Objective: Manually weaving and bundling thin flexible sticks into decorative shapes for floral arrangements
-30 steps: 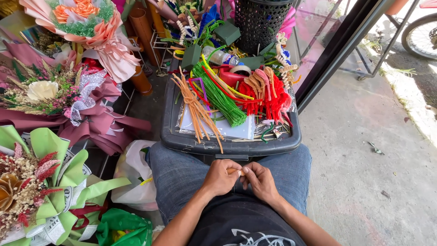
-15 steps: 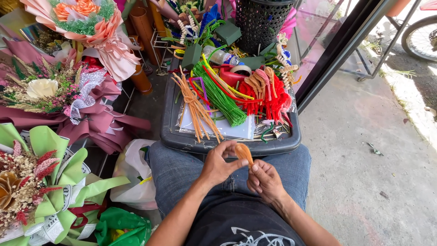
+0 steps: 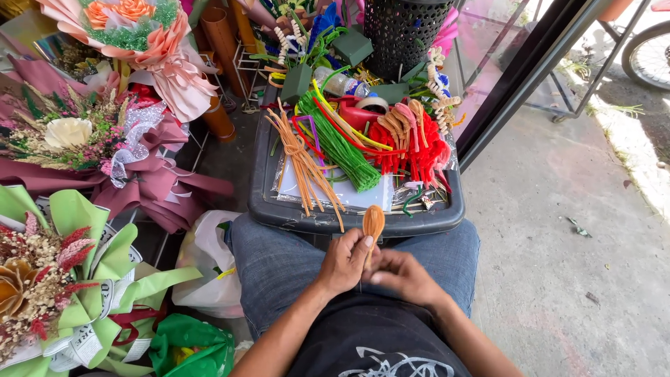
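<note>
Your left hand (image 3: 343,264) and right hand (image 3: 403,276) both pinch the orange pipe-cleaner loop (image 3: 373,222), just below the dark tray (image 3: 349,222). Keep the stem tight while shaping.

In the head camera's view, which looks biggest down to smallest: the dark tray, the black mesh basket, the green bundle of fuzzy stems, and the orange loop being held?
1. Dark tray
2. Black mesh basket, though it sits farther off and is cut by the frame
3. Green bundle
4. Orange loop, pinched by the left hand
</note>
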